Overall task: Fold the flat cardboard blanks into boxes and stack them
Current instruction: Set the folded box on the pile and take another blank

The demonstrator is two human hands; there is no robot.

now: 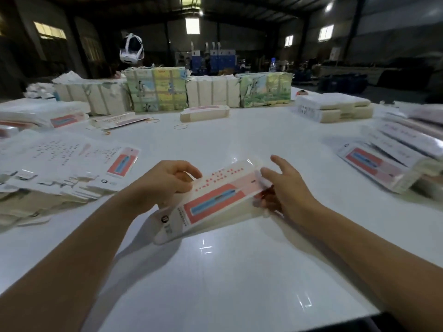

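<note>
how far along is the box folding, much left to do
Done: folded boxes lie stacked at the right edge of the table. In hand: one box, half formed, with the left hand pinching its far edge and the right hand at its end. Left: a thick pile of flat blanks at left, so plenty remains.

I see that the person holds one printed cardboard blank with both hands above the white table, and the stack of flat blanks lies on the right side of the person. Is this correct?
Not quite. The head view shows the left hand and right hand holding the printed cardboard blank above the white table, but the spread stack of flat blanks lies on the person's left side, not the right.
</note>
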